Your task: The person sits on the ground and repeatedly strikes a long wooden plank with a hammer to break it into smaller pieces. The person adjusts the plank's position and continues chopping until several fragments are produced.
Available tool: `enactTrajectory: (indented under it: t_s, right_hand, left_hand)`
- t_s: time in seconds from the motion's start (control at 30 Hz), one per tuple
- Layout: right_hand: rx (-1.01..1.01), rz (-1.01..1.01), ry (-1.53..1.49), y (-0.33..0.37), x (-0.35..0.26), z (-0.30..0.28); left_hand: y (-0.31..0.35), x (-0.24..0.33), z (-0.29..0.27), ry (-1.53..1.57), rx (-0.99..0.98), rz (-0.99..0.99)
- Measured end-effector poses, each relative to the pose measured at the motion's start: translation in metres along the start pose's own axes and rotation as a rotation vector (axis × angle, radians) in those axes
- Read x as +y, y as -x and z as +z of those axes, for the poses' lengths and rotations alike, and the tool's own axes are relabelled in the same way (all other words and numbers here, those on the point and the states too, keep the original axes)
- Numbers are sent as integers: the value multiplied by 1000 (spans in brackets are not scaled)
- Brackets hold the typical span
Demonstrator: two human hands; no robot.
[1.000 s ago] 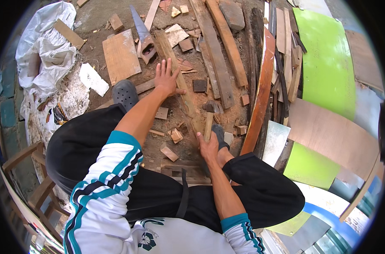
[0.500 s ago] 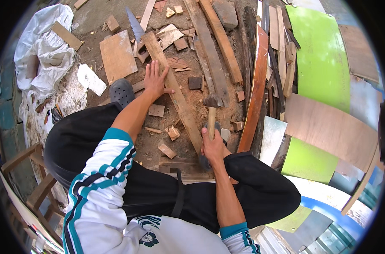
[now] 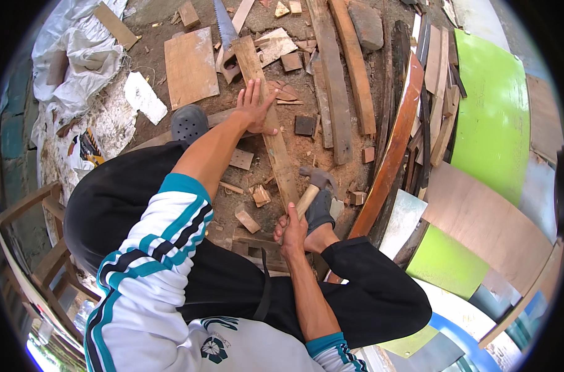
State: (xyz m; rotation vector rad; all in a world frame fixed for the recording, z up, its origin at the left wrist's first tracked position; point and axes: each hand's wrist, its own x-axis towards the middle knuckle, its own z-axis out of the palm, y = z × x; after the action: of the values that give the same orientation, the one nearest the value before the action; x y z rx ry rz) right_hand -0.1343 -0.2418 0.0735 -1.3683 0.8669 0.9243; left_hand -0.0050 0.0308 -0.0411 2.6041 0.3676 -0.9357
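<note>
Running far to near, plank (image 3: pixel 278 158) is touched by spread left hand (image 3: pixel 256 113). Nearer, hammer (image 3: pixel 308 199) is gripped by right hand (image 3: pixel 292 233).

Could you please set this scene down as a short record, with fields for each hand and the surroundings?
Left hand: fingers spread, resting on a wooden plank
Right hand: grip closed around the handle of a hammer
Hammer head: right of the plank, not touching a nail that I can see
Saw: left of the plank's far end
Far right: green panel
</note>
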Motion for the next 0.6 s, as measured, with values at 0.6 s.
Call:
enactTrajectory:
  t_s: [0.6]
  right_hand:
    - [16, 191, -34, 2, 22, 9]
  left_hand:
    - [3, 14, -8, -15, -11, -64]
